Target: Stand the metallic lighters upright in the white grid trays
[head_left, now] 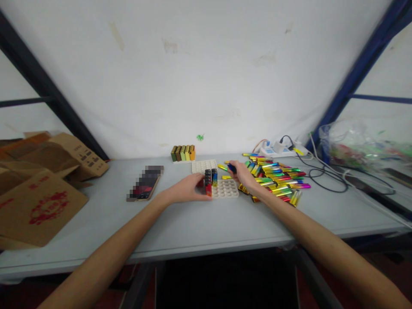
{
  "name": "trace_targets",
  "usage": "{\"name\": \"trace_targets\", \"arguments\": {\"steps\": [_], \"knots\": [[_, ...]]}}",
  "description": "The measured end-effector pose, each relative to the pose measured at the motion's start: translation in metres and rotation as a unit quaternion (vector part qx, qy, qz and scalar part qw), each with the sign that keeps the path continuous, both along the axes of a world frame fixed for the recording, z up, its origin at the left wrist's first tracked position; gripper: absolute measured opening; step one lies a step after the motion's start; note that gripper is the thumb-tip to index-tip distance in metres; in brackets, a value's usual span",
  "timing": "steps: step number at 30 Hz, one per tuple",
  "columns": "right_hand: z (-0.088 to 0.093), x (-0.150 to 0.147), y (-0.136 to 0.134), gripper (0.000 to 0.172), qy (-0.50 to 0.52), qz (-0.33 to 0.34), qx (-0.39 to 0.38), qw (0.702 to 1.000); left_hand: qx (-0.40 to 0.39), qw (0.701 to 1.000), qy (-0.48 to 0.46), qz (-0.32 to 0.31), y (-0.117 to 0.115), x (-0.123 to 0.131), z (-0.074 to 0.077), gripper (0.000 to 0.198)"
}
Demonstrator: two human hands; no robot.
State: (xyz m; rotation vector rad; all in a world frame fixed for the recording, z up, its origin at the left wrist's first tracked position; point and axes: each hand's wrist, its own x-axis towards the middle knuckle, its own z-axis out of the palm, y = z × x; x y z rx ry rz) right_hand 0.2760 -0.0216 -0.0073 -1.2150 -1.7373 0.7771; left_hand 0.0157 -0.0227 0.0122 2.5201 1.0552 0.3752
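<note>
**Lighter to tray: brace and pinch**

Your right hand [245, 174] pinches a blue lighter [231, 168]; the pile of lighters [280, 179] lies just right of it. Your left hand [188, 189] rests against the standing lighters [210, 179] in the white tray [229, 192] between both hands; I cannot tell whether it grips them. Judgement: brace firmly and hold the lighter upright.

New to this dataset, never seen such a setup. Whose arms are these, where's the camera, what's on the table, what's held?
There is no machine here. A person works with two bare hands, and the single picture comes from a camera worn on their head, looking forward and down. On the grey table lie a pile of shiny sticks, apparently lighters, a white dimpled tray with a few standing lighters, a phone, cardboard boxes on the left and a power strip at the back. The left hand rests against the tray; whether it grips is unclear. The right hand pinches a small blue lighter.
</note>
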Motion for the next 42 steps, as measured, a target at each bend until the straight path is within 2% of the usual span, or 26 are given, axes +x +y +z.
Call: {"name": "trace_targets", "arguments": {"steps": [3,6,10,13,16,22,26,34,39,42], "knots": [[0.007,-0.004,-0.005,0.061,0.054,-0.009,-0.046,0.997,-0.001,1.0,-0.006,0.002,0.0,0.0,0.0,0.069],[0.011,-0.006,-0.01,0.062,0.061,0.003,-0.036,0.997,0.0,1.0,-0.006,0.0,0.0,0.0,0.0,0.068],[0.015,-0.007,-0.013,0.05,0.018,0.047,0.026,0.998,0.001,1.0,-0.005,-0.004,0.0,0.001,0.001,0.069],[0.019,-0.006,-0.016,0.041,-0.031,0.026,0.099,0.994,-0.005,1.0,-0.006,-0.005,-0.001,0.001,0.002,0.067],[0.022,-0.006,-0.019,0.041,-0.053,0.005,0.158,0.986,-0.007,1.0,-0.017,-0.006,-0.002,0.001,0.003,0.066],[0.023,-0.008,-0.028,0.044,-0.109,0.021,0.148,0.983,-0.002,1.0,-0.008,-0.01,-0.001,0.001,0.001,0.067],[0.022,-0.012,-0.029,0.032,-0.168,0.059,0.145,0.973,0.007,1.0,-0.001,-0.003,0.0,0.001,0.0,0.065],[0.018,-0.013,-0.024,0.029,-0.288,0.077,0.175,0.938,0.005,1.0,-0.002,-0.007,-0.001,0.002,0.001,0.064],[0.019,-0.02,-0.027,0.043,-0.33,0.039,0.15,0.931,0.001,1.0,-0.01,-0.007,0.0,0.001,0.001,0.065],[0.024,-0.014,-0.025,0.048,-0.294,0.053,0.155,0.942,0.003,1.0,0.002,-0.008,0.001,0.001,0.0,0.067]]}}
